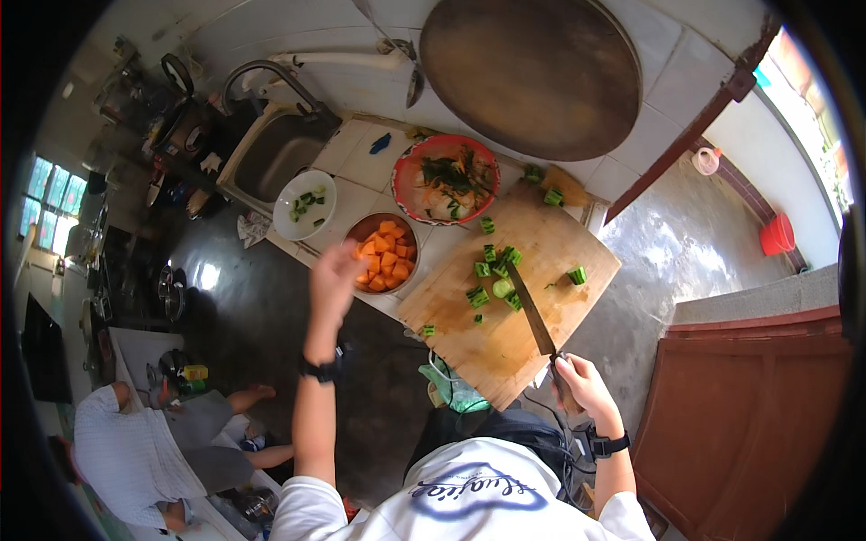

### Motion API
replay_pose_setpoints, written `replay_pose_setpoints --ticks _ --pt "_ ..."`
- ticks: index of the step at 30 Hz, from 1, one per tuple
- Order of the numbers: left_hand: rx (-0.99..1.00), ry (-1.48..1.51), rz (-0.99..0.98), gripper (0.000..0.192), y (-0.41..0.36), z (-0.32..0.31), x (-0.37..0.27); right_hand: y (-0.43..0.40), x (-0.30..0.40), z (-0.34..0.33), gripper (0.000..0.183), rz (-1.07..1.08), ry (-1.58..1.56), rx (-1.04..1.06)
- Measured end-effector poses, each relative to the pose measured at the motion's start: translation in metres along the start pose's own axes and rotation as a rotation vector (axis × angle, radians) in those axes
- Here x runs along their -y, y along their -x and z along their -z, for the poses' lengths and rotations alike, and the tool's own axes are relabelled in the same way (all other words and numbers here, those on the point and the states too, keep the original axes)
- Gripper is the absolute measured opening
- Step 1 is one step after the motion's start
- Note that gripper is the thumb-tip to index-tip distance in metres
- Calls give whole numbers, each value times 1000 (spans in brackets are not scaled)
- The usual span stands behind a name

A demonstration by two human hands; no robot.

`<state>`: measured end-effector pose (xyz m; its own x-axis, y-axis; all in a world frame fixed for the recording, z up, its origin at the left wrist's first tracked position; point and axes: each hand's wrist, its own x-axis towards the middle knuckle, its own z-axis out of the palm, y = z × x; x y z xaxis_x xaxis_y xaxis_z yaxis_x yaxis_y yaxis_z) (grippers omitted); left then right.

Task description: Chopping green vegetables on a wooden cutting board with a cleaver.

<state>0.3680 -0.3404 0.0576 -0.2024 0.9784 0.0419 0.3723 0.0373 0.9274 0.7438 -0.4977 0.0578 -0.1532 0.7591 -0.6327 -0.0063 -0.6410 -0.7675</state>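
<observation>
My right hand [587, 389] grips the dark handle of a kitchen knife [531, 308]. The blade's tip reaches chopped green cucumber-like pieces [502, 287] on a wooden cutting board [433, 297]. More cut pieces are scattered over the board, one near its right edge. My left hand [335, 270] is blurred, over the left rim of a metal bowl [417, 270] of orange chunks [385, 253], perhaps carrot. I see nothing held in its fingers. Beyond that hand stands a white bowl [284, 209] with several small green pieces in it.
A red-rimmed basin [399, 193] of peelings and greens sits behind the board. Left of it is a sink [287, 145] with a curved faucet [270, 65]. A large round lid [531, 74] is against the wall. Another person [145, 453] is at lower left.
</observation>
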Motion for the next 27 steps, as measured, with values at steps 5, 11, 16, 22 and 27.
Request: replay_pose_setpoints --ticks 5,11,16,22,27 --pt "301 -351 -15 45 104 -63 4 2 -3 7 29 44 5 -1" --pt "102 -357 -103 54 136 -117 58 11 -11 9 30 38 18 -17" --pt "99 -373 -220 37 137 -158 39 18 -18 14 29 38 9 -18" --pt "86 -333 -274 22 131 -167 48 25 -21 15 29 44 9 -12" --pt "133 -189 -172 11 126 -137 46 24 -21 11 28 25 4 -15"
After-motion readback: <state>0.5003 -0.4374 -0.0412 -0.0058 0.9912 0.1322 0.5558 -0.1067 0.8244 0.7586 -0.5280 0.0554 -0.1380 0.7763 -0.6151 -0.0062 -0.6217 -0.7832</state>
